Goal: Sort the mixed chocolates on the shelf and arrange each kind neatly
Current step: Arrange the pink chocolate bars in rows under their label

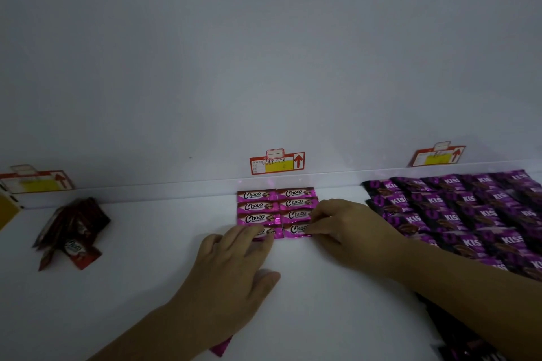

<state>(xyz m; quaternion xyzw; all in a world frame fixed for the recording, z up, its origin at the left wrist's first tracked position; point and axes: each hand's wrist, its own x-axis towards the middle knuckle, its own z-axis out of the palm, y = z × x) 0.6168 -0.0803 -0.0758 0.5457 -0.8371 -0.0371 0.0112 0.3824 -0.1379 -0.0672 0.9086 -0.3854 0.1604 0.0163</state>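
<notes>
Our forearms enter from the six o'clock edge of the frame and reach across a white shelf (pixel 146 243) toward its back wall. Under our left forearm, at the bottom edge, a corner of one stray magenta wrapper (pixel 222 346) pokes out. Our left hand (pixel 231 269) lies palm down, fingers spread, with the fingertips pressing flat on the front-left bar of the Choco block (pixel 277 211); nothing is gripped. Our right hand (pixel 349 226) arches from three o'clock, thumb and fingertips narrowly pinching the right end of the front-right bar.

We see the magenta Choco bars set in two columns of four, edges touching, their far row just short of the shelf's back lip and below the centre price tag (pixel 277 163). At three o'clock, the purple KISS packets (pixel 469 214) overlap in rows that run to the right edge of the frame and pass under our right forearm. A narrow strip of bare shelf separates them from the Choco block. At nine o'clock, well apart, a loose heap of red wrappers (pixel 73 228) sits below the left price tag (pixel 38 182). Wide bare shelf lies between that heap and our left hand. A third tag (pixel 438 155) hangs above the KISS rows.
</notes>
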